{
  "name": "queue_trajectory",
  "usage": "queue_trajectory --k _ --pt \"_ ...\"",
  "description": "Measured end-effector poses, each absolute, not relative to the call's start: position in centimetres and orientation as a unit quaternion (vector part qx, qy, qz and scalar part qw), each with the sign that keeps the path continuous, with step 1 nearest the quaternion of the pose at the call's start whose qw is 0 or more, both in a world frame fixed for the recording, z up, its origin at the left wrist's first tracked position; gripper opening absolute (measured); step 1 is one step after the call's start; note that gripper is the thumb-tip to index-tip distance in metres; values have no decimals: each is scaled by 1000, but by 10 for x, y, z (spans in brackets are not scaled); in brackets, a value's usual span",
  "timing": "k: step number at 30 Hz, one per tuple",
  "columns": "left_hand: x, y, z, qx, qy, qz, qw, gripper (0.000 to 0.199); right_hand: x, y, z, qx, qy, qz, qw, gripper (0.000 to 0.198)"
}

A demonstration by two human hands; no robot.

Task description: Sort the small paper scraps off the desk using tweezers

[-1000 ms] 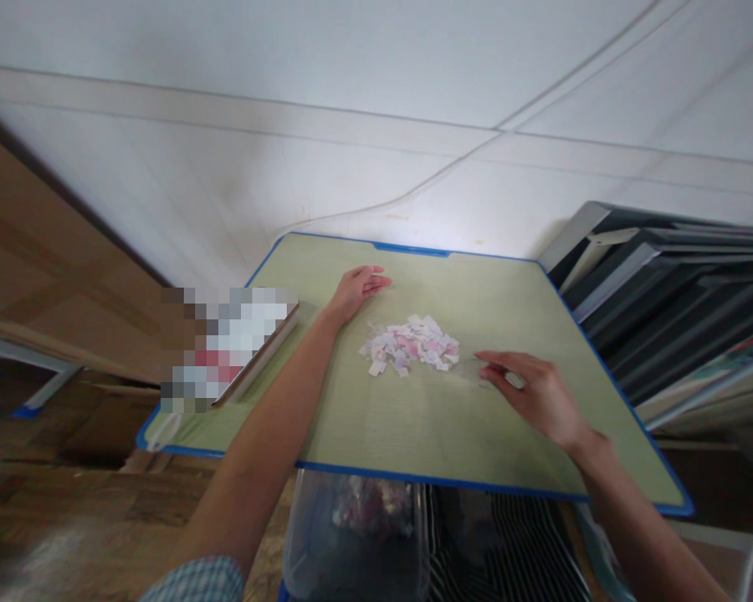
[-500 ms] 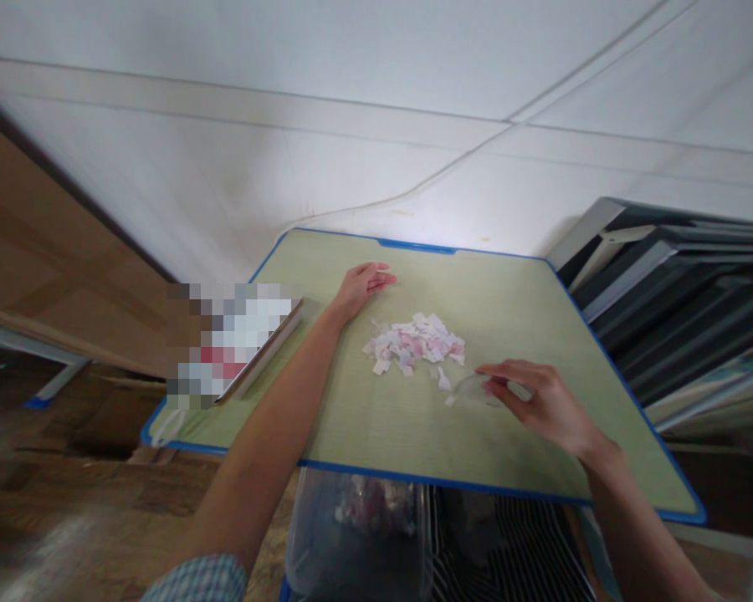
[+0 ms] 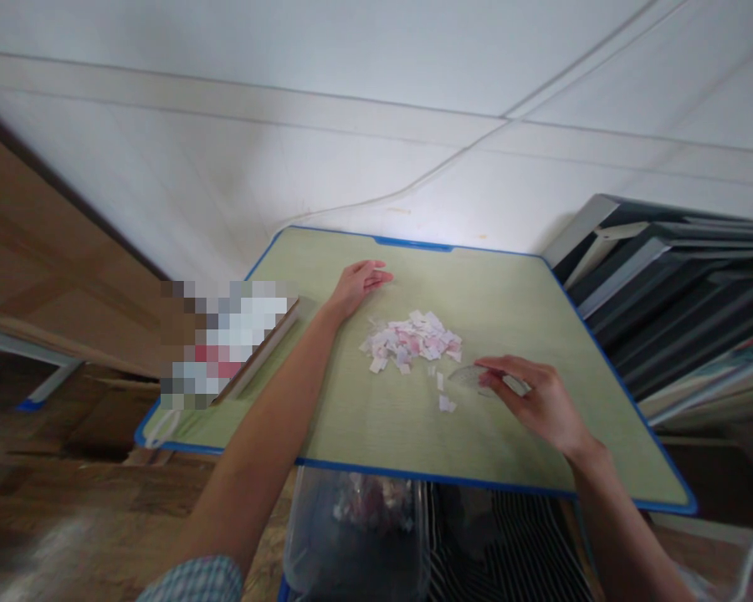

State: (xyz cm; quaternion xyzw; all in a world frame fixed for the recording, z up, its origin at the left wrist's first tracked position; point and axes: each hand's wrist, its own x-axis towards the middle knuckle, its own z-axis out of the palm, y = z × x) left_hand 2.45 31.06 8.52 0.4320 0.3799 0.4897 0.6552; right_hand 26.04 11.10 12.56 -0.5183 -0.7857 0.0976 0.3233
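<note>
A heap of small pink and white paper scraps (image 3: 412, 339) lies in the middle of the pale green tabletop (image 3: 370, 418). Between the thumb and fingers of my right hand (image 3: 533, 393) is a clear, round-edged plastic piece with fine lines that looks like a protractor (image 3: 463, 376). Its curved edge points left, just beside several loose scraps (image 3: 445, 404) nearer the front. My left hand (image 3: 359, 284) rests on the table behind and left of the heap, fingers stretched out and holding nothing. My right fingers hide part of the protractor.
At the table's left lies a flat boxed item (image 3: 257, 351), its top blurred out. Below the front edge stands a clear plastic bin (image 3: 351, 560) with bagged contents. Dark framed panels (image 3: 678, 276) lean on the right. A large cardboard sheet (image 3: 56, 251) stands at left.
Some scraps beside the protractor have shifted towards the front edge, and a few now lie apart from the heap. My right hand keeps its hold; my left hand stays nearly still.
</note>
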Motion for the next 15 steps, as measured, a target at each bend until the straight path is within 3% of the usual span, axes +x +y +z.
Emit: queue_trajectory --k 10,15 --pt "26 309 87 433 387 488 651 21 263 101 125 -499 -815 131 265 18" --pt "25 311 85 440 379 488 652 21 262 103 124 -500 -809 120 285 18"
